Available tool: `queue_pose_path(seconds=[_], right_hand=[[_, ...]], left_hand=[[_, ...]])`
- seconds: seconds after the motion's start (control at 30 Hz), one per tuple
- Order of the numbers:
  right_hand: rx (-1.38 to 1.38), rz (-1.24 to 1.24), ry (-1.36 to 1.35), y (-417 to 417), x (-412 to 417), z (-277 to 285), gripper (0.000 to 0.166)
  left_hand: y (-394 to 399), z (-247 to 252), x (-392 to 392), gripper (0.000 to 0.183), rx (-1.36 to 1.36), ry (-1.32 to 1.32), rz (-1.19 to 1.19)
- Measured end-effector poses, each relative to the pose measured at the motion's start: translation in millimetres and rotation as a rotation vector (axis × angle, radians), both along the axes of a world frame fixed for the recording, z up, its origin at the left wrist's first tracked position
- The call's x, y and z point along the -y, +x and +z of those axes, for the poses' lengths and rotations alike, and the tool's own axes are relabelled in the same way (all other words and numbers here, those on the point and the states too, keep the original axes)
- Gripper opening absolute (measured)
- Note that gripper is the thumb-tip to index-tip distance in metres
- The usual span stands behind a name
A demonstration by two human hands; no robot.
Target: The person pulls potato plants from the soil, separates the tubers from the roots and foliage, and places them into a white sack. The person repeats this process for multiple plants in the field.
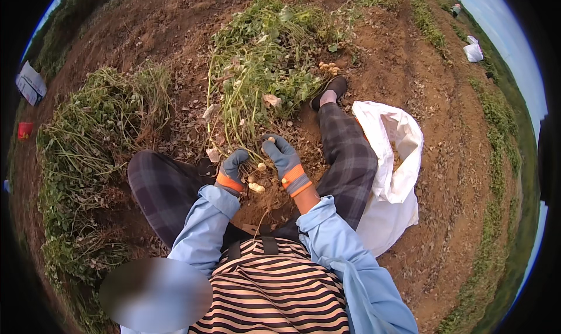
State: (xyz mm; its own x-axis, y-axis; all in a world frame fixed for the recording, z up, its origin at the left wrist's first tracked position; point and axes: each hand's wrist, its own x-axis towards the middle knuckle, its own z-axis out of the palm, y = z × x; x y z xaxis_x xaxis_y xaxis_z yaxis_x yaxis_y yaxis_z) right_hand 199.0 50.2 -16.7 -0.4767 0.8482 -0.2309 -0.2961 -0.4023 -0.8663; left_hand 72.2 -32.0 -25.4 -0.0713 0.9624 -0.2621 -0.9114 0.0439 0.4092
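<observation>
A peanut plant's green stems (236, 115) run from the leafy heap down to my hands, with roots and pods at their lower end. My left hand (233, 169), in a grey glove with an orange cuff, is closed around the stem bases. Beside it, my right hand (282, 154), gloved alike, has a peanut pod (271, 140) at its fingertips. More pods, among them a pale peanut (256, 187), hang between the hands above the soil. An open white woven sack (388, 220) lies against my right leg; only part of its inside shows.
Pulled peanut plants (267, 49) lie heaped in front, with a cluster of pods (328, 68) by my right shoe. Another heap of vines (92, 128) is at the left. A red bucket (25, 130) and a printed sack (30, 83) stand farther left. A person (456, 9) is far off at upper right.
</observation>
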Motion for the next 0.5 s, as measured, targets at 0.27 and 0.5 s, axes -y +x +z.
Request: queue_pose_path(seconds=[0.27, 0.5], right_hand=[[0.07, 0.03, -0.117, 5.0, -6.2, -16.0, 0.035], [0.023, 0.055, -0.107, 8.4, -6.6, -10.1, 0.028]], left_hand=[[4.9, -3.1, 1.3, 0.02, -0.017, -0.05, -0.027], [8.8, 5.5, 1.9, 0.019, 0.001, -0.073, -0.04]])
